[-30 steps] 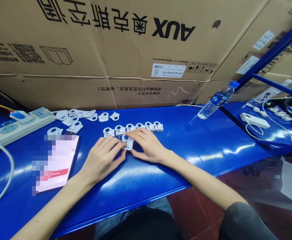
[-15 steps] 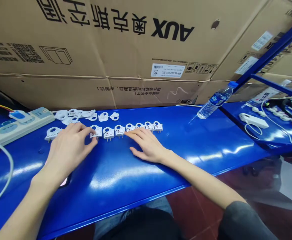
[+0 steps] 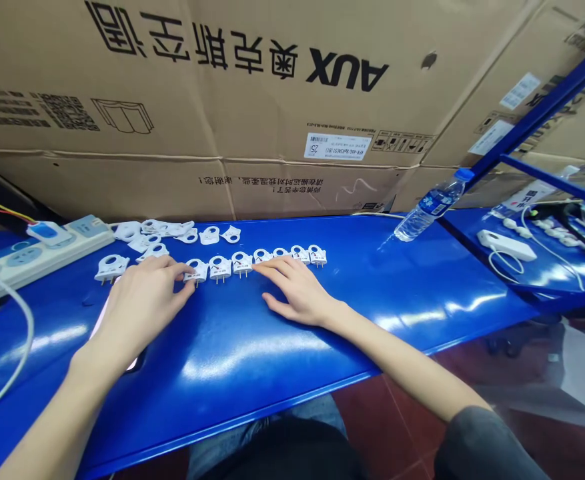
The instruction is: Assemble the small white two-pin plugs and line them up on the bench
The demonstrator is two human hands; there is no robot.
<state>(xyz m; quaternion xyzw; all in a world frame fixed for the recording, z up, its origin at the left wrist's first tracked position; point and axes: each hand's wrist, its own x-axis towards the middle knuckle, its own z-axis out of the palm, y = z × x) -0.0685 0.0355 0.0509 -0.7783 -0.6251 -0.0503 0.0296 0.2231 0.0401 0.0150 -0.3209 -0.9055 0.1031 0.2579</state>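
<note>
Row of white plugs point(image 3: 259, 261) lies mid-frame on the blue bench point(image 3: 372, 293), pins toward the person. Left hand point(image 3: 139, 303) rests flat, fingers loose, tips touching the leftmost plug in the row point(image 3: 197, 270); nothing grasped. Right hand point(image 3: 297, 290) lies flat, fingers spread, index tip at the row's middle. Loose plug pile point(image 3: 172, 232) upper left, beside the power strip point(image 3: 32, 250). Water bottle point(image 3: 429, 205) lies right of centre.

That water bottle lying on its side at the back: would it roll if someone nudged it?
Probably. The water bottle is round and lies on its side on the smooth, glossy blue table. It looks thin, clear plastic, so likely light and squashy.
</note>
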